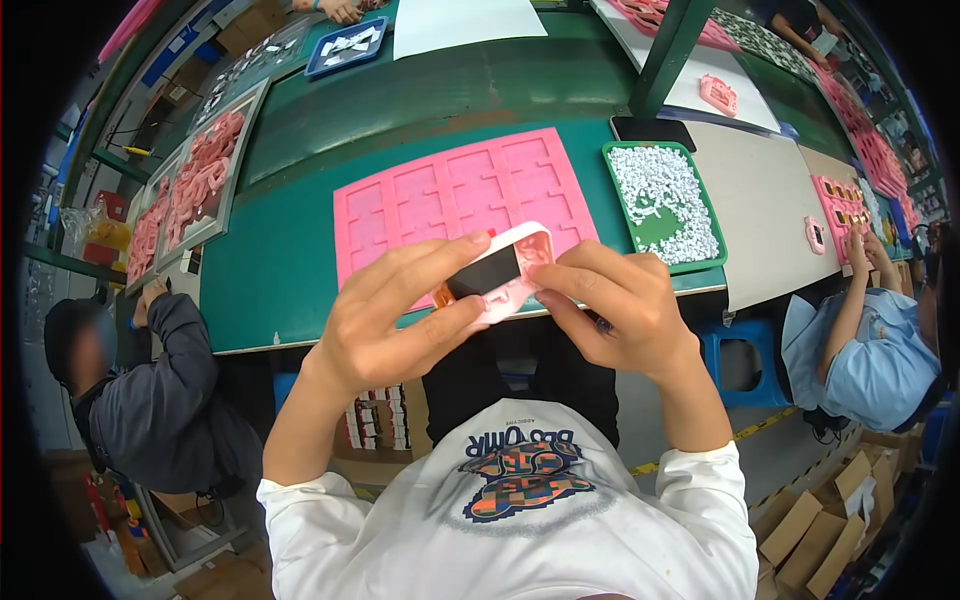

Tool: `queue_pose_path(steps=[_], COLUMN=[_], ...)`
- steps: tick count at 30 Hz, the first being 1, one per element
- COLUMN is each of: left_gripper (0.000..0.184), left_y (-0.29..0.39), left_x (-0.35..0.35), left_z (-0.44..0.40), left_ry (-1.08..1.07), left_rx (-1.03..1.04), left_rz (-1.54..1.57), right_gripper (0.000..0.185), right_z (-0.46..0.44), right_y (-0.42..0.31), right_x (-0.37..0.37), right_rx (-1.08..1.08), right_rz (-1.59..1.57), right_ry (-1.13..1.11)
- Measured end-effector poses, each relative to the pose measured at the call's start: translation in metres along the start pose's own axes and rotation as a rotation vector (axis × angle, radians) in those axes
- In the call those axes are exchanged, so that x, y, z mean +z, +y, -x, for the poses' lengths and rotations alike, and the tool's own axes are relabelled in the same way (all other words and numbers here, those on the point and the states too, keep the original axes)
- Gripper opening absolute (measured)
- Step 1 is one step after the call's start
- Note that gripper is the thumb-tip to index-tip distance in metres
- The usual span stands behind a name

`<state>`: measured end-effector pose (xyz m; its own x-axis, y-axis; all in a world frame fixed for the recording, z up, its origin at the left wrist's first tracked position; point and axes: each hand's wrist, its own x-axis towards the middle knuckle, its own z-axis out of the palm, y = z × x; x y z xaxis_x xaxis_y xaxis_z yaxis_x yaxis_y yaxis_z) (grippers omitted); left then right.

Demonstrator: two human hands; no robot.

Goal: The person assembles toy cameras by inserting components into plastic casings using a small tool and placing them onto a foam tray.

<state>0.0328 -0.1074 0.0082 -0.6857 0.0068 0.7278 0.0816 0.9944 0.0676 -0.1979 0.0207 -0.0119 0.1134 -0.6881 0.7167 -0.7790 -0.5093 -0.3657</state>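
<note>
My left hand (400, 315) is closed around a small pink-and-white plastic casing (537, 247), tilted over the front of the table. A dark rectangular screen (486, 272) sits in the casing, and an orange part (442, 296) shows at its left end. At the casing's right end, the thumb and fingers of my right hand (625, 305) are pinched together against the pink inside; whatever is between their tips is too small to make out. Just behind the casing lies a pink foam tray (365, 205) with rectangular recesses.
A green tray (722, 258) of small white pieces stands to the right, beside a dark flat object (652, 132). Framed bins of pink parts (205, 170) are at left. Farther back is a blue tray (345, 47). People sit on both sides, one in a blue shirt (870, 345).
</note>
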Motion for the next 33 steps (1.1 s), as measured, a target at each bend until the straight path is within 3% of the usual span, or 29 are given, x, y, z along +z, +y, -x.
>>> queue_pose_path(steps=[4, 8, 9, 11, 15, 19, 21, 24, 33], left_gripper=[0.046, 0.067, 0.063, 0.059, 0.049, 0.04, 0.038, 0.034, 0.032], left_y=[0.012, 0.063, 0.079, 0.087, 0.088, 0.081, 0.087, 0.096, 0.097], left_x=[0.006, 0.056, 0.065, 0.068, 0.065, 0.054, 0.05, 0.044, 0.04], left_z=[0.001, -0.007, -0.005, -0.001, -0.004, -0.003, -0.001, -0.011, -0.017], left_ry=[0.107, 0.576, 0.691, 0.821, 0.504, 0.289, 0.215, 0.223, 0.113], left_rx=[-0.234, -0.47, -0.699, -0.943, -0.862, -0.769, -0.777, -0.855, -0.783], left_rz=[0.302, 0.942, 1.181, 1.413, 1.393, 1.476, 1.517, 1.62, 1.481], right_gripper=[0.028, 0.028, 0.027, 0.026, 0.023, 0.016, 0.012, 0.02, 0.049], right_z=[0.001, 0.003, 0.005, 0.007, 0.008, 0.001, -0.009, -0.01, -0.008], right_y=[-0.006, -0.011, -0.013, -0.016, -0.02, -0.05, -0.062, -0.067, -0.061], right_x=[-0.01, -0.007, -0.005, -0.002, -0.006, -0.029, -0.044, -0.047, -0.037], right_rx=[-0.007, -0.058, -0.077, -0.098, -0.239, -0.061, -0.133, -0.241, -0.198], right_rz=[0.002, 0.005, 0.005, -0.005, 0.02, -0.347, -1.12, -1.626, -1.833], right_ry=[0.015, 0.065, 0.08, 0.079, 0.116, 0.146, 0.317, 0.371, 0.292])
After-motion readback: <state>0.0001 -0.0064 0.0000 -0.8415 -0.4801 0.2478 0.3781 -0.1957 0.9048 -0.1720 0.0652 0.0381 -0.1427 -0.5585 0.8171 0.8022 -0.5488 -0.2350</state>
